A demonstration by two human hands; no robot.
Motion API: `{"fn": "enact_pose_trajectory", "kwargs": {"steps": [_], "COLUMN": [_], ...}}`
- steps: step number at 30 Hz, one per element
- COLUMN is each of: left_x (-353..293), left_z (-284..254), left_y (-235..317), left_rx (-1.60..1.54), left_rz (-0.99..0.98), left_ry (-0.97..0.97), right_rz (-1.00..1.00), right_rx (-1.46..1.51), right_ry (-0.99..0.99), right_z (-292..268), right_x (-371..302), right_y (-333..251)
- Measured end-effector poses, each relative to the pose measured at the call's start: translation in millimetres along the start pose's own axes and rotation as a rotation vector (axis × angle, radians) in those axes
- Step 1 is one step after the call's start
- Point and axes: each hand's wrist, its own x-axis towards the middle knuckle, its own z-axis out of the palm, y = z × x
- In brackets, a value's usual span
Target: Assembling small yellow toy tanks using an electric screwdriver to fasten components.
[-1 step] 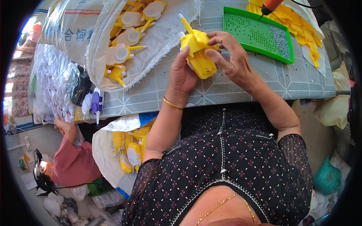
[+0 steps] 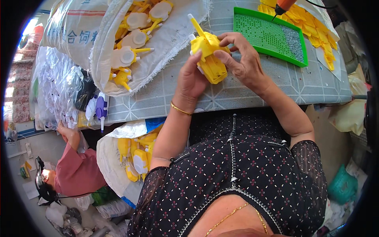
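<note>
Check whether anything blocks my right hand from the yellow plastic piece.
Nothing visible does. The right hand is right at the side of the yellow plastic piece, while the left hand holds the opposite side. The green tray lies off to the right.

Black top (image 2: 260, 170), flecked with red and white! Pale trim (image 2: 231, 154) runs down its front, sleeves (image 2: 310, 160) at its sides look sheer, perhaps; gold chain (image 2: 225, 219) inside its neckline (image 2: 198, 210), bangle (image 2: 180, 110) beyond its left sleeve.

From my remote feed I noted: yellow casing (image 2: 214, 70), smooth glossy plastic; green tray (image 2: 305, 56), shiny plastic; sack (image 2: 71, 23), coarse weave, frayed; worktop (image 2: 158, 100) looked matt.
</note>
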Motion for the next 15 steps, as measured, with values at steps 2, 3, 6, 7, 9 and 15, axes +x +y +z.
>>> {"fn": "enact_pose_trajectory", "kwargs": {"steps": [2, 3, 6, 7, 9, 15], "left_x": [-4, -6, -8, -6, 1, 20], "left_z": [7, 9, 14, 13, 6, -8], "left_y": [-4, -5, -1, 0, -3, 3], "left_rx": [0.078, 0.156, 0.148, 0.148, -0.001, -0.421], "left_rz": [0.015, 0.030, -0.049, -0.050, -0.177, -0.136], "left_ry": [0.016, 0.032, -0.149, -0.151, -0.239, -0.219], "right_rz": [0.224, 0.226, 0.144, 0.168, 0.197, -0.246], "right_rx": [0.053, 0.054, -0.030, 0.044, 0.114, -0.153], "right_ry": [-0.029, -0.030, 0.009, 0.091, 0.173, 0.018], "right_z": [-5, -5, -14, -17, -19, -15], "right_x": [6, 6, 4, 4, 3, 8], "right_y": [-14, -10, 3, 4, 7, 12]}}
